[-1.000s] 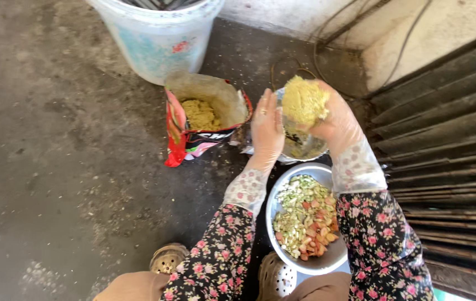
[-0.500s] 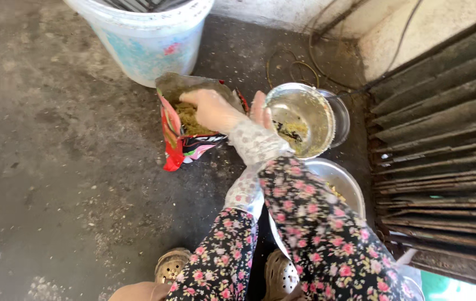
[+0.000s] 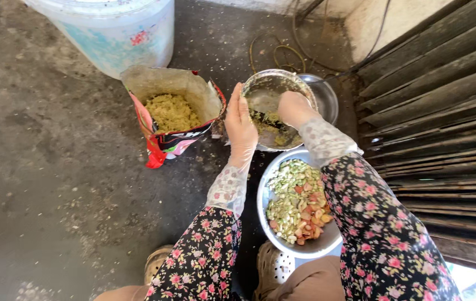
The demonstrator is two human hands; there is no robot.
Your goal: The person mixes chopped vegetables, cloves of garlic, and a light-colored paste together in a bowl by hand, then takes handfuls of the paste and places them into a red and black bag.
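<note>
bucket (image 3: 116, 34): pale plastic, top left on the concrete floor (image 3: 43, 167); it sits as it did a second ago.
bag (image 3: 174, 114): open, just below the bucket, holding yellow mash (image 3: 172, 111). Half a second ago I had my right hand inside it; now that hand is out.
near bowl (image 3: 268, 195): metal, between my arms, full of chopped green and reddish bits; untouched.
far bowl (image 3: 278, 108): metal, tilted, above the near bowl, only a little mash left at the bottom.
left hand (image 3: 242, 125): flat and open against the far bowl's left rim, steadying it.
right hand (image 3: 294, 108): back in the far bowl, fingers curled down onto the leftover mash; whether closed on any, I cannot tell.
change: one clump went into the bag, and I judge this reach is another scoop in hand.
</note>
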